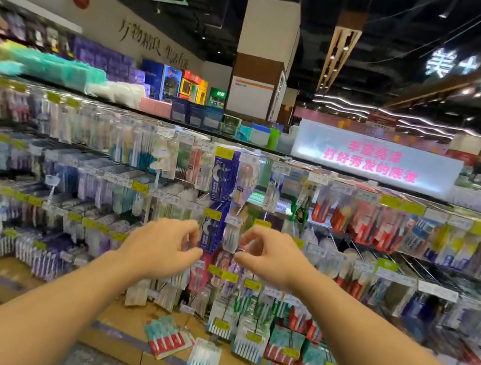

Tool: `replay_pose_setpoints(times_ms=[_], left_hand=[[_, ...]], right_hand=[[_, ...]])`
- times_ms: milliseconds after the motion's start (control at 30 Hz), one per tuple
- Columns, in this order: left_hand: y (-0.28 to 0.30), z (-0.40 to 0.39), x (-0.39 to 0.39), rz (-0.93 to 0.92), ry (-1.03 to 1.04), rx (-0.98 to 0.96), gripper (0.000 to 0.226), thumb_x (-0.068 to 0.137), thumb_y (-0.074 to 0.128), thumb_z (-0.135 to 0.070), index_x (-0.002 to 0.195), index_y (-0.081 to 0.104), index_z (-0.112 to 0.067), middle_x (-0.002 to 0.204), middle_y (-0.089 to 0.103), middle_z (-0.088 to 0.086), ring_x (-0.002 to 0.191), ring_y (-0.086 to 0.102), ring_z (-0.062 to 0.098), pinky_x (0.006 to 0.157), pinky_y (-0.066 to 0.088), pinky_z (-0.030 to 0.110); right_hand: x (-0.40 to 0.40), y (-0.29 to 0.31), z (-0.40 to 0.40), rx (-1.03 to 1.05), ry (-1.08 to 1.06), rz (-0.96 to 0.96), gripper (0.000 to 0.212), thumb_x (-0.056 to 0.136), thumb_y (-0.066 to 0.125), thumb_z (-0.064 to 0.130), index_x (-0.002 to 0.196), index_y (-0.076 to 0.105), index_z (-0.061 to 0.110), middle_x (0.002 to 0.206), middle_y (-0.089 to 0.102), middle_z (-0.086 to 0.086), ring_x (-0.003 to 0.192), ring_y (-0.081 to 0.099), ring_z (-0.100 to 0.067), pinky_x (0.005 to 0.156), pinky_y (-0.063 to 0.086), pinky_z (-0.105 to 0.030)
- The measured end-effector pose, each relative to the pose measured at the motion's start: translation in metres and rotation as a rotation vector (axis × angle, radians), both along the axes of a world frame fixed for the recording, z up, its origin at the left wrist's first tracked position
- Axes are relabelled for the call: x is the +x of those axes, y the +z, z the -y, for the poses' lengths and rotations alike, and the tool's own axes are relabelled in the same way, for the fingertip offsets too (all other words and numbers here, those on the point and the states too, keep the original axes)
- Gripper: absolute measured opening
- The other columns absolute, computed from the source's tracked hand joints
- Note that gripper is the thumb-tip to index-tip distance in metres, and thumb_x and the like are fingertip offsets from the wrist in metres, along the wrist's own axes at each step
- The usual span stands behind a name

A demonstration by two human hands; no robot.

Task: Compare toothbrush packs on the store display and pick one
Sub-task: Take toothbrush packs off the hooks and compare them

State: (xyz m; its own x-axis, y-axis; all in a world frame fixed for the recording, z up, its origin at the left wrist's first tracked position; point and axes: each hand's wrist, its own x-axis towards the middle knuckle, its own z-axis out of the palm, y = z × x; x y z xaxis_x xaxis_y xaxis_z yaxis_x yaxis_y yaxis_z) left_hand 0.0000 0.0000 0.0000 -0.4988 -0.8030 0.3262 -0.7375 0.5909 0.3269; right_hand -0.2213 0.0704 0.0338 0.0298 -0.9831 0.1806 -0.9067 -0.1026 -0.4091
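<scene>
Toothbrush packs hang in rows on the display rack (333, 231) in front of me. Both my arms reach to its middle. My left hand (163, 246) hovers with fingers loosely curled, thumb and forefinger apart, just left of a dark blue boxed pack (214, 229). My right hand (268, 254) is curled the same way, its fingertips at the right edge of a clear hanging pack (232, 237). Blur hides whether they pinch that pack. Red-and-white packs (363, 223) hang further right.
Several packs lie loose on the wooden base ledge (125, 316) below, among them a teal-and-red pack (168, 337) and a white-and-blue pack (203, 359). The top shelf (179, 121) holds boxed goods. A lit sign (375, 159) stands at the back right. Grey floor lies at the lower left.
</scene>
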Motion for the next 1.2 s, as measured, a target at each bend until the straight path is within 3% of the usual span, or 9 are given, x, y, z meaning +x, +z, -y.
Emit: replay_pose_setpoints(times_ms=[67,133,233,500,700,800,967,1100,1200], left_hand=[[-0.001,0.014,0.000,-0.022,0.021,0.007,0.015,0.098,0.058,-0.046,0.099,0.055,-0.031,0.087,0.061,-0.012,0.078,0.059,0.008,0.064,0.045,0.029],[-0.002,0.031,-0.003,-0.046,0.029,0.029,0.013,0.098,0.058,-0.045,0.102,0.055,-0.033,0.089,0.062,-0.013,0.080,0.059,0.007,0.068,0.049,0.031],[-0.002,0.059,-0.013,-0.113,0.028,0.051,0.014,0.097,0.058,-0.046,0.105,0.056,-0.035,0.093,0.064,-0.014,0.083,0.062,0.007,0.076,0.055,0.035],[-0.007,0.156,-0.049,-0.080,0.096,0.075,0.020,0.094,0.058,-0.049,0.111,0.057,-0.037,0.096,0.064,-0.015,0.085,0.062,0.007,0.078,0.056,0.037],[0.023,0.239,-0.078,-0.054,0.156,0.027,0.022,0.096,0.057,-0.046,0.114,0.059,-0.034,0.099,0.064,-0.015,0.083,0.060,0.007,0.071,0.048,0.030],[0.039,0.273,-0.081,-0.053,0.201,0.016,0.026,0.097,0.057,-0.046,0.118,0.060,-0.031,0.104,0.065,-0.011,0.091,0.062,0.013,0.078,0.054,0.035],[0.051,0.327,-0.072,-0.036,0.278,0.019,0.026,0.095,0.057,-0.045,0.116,0.061,-0.030,0.105,0.067,-0.008,0.094,0.065,0.017,0.085,0.058,0.044],[0.057,0.366,-0.061,-0.029,0.325,0.013,0.025,0.097,0.059,-0.042,0.116,0.062,-0.027,0.105,0.067,-0.006,0.096,0.064,0.018,0.086,0.057,0.042],[0.062,0.399,-0.052,-0.043,0.353,-0.002,0.022,0.097,0.059,-0.042,0.113,0.062,-0.028,0.100,0.066,-0.010,0.093,0.065,0.016,0.083,0.057,0.038]], right_hand=[[0.003,0.002,0.015,0.012,-0.003,0.019,0.033,0.096,0.068,0.040,0.122,0.063,0.020,0.106,0.070,-0.001,0.096,0.067,-0.021,0.087,0.057,-0.039],[0.000,0.002,0.030,0.013,0.015,0.002,0.033,0.096,0.068,0.038,0.122,0.063,0.020,0.108,0.071,-0.002,0.098,0.068,-0.022,0.091,0.057,-0.041],[-0.012,0.004,0.061,-0.003,0.029,-0.020,0.034,0.095,0.068,0.041,0.122,0.063,0.021,0.104,0.071,0.001,0.096,0.067,-0.019,0.088,0.056,-0.038],[-0.057,0.004,0.170,-0.073,0.079,0.019,0.029,0.094,0.068,0.042,0.117,0.063,0.025,0.098,0.068,0.007,0.091,0.066,-0.013,0.087,0.058,-0.036],[-0.083,0.012,0.265,-0.092,0.145,0.049,0.020,0.094,0.069,0.040,0.109,0.063,0.030,0.090,0.068,0.009,0.085,0.065,-0.007,0.081,0.054,-0.028],[-0.090,0.021,0.317,-0.094,0.170,0.056,0.020,0.093,0.070,0.039,0.110,0.065,0.028,0.092,0.070,0.008,0.087,0.066,-0.009,0.083,0.056,-0.032],[-0.088,0.030,0.395,-0.105,0.245,0.059,0.022,0.093,0.070,0.038,0.111,0.066,0.027,0.096,0.070,0.009,0.088,0.066,-0.008,0.080,0.055,-0.027],[-0.075,0.036,0.446,-0.134,0.311,0.095,0.023,0.093,0.071,0.035,0.113,0.068,0.024,0.095,0.068,0.010,0.087,0.064,-0.005,0.072,0.047,-0.017],[-0.062,0.043,0.481,-0.150,0.337,0.104,0.023,0.094,0.071,0.035,0.114,0.064,0.026,0.095,0.066,0.010,0.089,0.063,-0.009,0.074,0.048,-0.021]])
